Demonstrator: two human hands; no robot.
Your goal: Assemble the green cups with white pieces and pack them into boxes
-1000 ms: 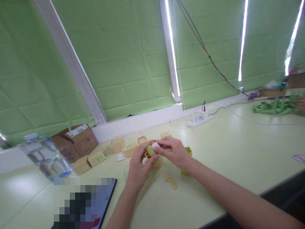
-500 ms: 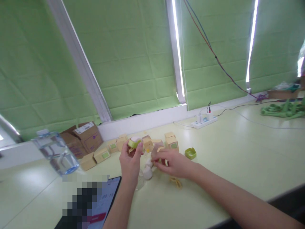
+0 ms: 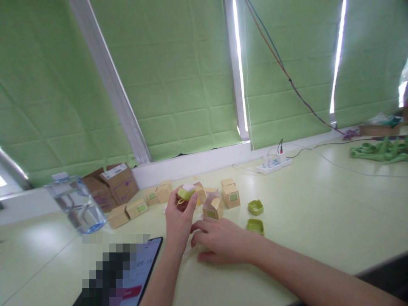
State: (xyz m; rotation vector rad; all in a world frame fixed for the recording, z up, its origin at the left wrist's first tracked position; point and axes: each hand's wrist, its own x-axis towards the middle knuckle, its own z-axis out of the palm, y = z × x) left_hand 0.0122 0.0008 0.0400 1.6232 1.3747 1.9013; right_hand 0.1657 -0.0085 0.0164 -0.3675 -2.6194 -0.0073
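Observation:
Raised over the table, my left hand (image 3: 178,219) grips a small green holder (image 3: 184,194) between thumb and fingers. A white rounded piece (image 3: 188,187) sits in its top, and a thin yellow loop (image 3: 180,202) hangs below. Low on the table, my right hand (image 3: 221,240) has bent fingers pointing down and left. What lies under those fingers is mostly hidden; a bit of clear plastic (image 3: 188,253) shows beside them. Just beyond the right hand stands an open cardboard box (image 3: 213,208) with a green label. Two green holders (image 3: 256,207) lie right of it.
Several small cardboard boxes (image 3: 231,194) line the back of the table. At left are a water bottle (image 3: 78,204), a brown carton (image 3: 119,187) and a phone (image 3: 143,267). A power strip (image 3: 274,165) with cables lies behind, green tangled pieces (image 3: 379,149) far right.
My right hand has let go of the small cardboard box, which now stands on the table, and has moved down toward me. My left hand has shifted slightly right with the green holder.

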